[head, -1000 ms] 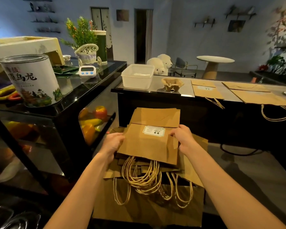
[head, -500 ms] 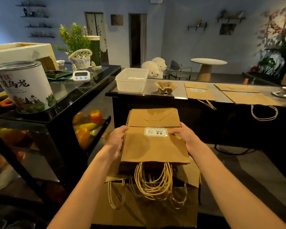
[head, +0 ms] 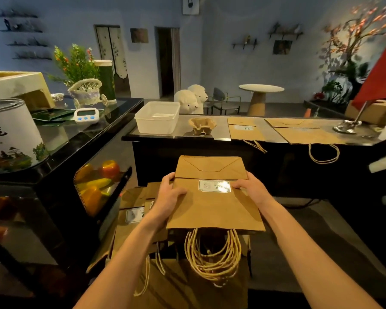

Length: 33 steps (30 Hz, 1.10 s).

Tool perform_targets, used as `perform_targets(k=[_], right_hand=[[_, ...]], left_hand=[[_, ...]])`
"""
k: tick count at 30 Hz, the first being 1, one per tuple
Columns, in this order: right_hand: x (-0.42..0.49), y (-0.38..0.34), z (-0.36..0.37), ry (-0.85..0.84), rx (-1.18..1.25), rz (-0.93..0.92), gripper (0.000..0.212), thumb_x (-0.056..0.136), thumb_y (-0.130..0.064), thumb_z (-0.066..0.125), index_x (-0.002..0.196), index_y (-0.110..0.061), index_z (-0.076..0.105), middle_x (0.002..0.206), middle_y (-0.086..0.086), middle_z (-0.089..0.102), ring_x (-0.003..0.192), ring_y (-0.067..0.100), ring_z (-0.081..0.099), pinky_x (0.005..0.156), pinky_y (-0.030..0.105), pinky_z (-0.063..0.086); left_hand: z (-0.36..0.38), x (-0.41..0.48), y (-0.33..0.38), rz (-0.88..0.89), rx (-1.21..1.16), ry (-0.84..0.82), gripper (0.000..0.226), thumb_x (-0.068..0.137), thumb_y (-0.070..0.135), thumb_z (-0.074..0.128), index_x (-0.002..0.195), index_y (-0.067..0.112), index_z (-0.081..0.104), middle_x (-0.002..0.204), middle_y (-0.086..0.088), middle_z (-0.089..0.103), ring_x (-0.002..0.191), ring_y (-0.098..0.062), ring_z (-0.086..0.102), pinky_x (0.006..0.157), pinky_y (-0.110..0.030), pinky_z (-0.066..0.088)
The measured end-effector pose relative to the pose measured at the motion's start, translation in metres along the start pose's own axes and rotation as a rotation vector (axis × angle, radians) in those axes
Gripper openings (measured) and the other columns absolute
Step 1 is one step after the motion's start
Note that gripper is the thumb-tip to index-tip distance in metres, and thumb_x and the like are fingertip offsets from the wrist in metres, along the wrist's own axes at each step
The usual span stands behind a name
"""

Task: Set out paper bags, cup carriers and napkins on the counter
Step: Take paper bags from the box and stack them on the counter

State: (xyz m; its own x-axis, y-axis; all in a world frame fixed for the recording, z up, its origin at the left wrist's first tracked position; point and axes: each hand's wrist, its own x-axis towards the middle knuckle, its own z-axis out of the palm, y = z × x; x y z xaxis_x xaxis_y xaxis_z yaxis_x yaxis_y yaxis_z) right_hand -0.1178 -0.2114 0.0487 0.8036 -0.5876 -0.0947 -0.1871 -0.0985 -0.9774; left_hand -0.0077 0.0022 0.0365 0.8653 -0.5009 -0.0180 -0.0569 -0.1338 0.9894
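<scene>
Holding: left hand point(head: 168, 195) and right hand point(head: 252, 190) pinch the flat brown paper bags point(head: 214, 211) at the nine and three o'clock edges.
Handling: likely light, floppy, prone to sliding apart; grip both side edges.

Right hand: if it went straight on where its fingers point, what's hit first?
The white label on the paper bag it grips: the right hand points left across its face. Beyond that, probably the left hand.

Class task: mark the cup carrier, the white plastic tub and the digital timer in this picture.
cup carrier point(head: 201, 129): head view, its front wall.
white plastic tub point(head: 154, 127): head view, its front wall.
digital timer point(head: 85, 113): head view, its screen.
</scene>
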Motion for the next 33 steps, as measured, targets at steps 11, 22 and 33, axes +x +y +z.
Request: perform_targets(k=[11,22,33], right_hand=[[-0.004,-0.038,-0.052,0.045,0.075,-0.017,0.045,0.090,-0.024,0.073,0.131,-0.021,0.056,0.119,0.005,0.068,0.110,0.027,0.065,0.101,0.052,0.051],[-0.015,-0.074,-0.111,0.184,-0.001,-0.079,0.019,0.091,-0.029,0.069,0.109,-0.029,0.065,0.112,-0.004,0.068,0.109,0.021,0.061,0.094,0.042,0.048],[0.003,-0.088,-0.193,0.196,0.011,0.099,0.039,0.084,-0.049,0.073,0.116,-0.029,0.065,0.122,0.002,0.061,0.117,0.028,0.055,0.107,0.049,0.042]], left_hand=[[0.035,0.012,0.047,0.119,-0.042,0.021,0.061,0.099,0.013,0.063,0.153,0.021,0.034,0.114,0.013,0.058,0.094,-0.001,0.055,0.070,-0.019,0.041],[0.093,0.040,0.093,0.170,-0.126,-0.026,0.067,0.097,0.010,0.066,0.155,0.021,0.034,0.127,0.000,0.058,0.115,-0.021,0.061,0.091,-0.036,0.052],[0.165,0.085,0.141,0.176,-0.175,-0.049,0.065,0.098,0.009,0.063,0.155,0.020,0.034,0.131,-0.003,0.055,0.113,-0.021,0.055,0.097,-0.041,0.049]])
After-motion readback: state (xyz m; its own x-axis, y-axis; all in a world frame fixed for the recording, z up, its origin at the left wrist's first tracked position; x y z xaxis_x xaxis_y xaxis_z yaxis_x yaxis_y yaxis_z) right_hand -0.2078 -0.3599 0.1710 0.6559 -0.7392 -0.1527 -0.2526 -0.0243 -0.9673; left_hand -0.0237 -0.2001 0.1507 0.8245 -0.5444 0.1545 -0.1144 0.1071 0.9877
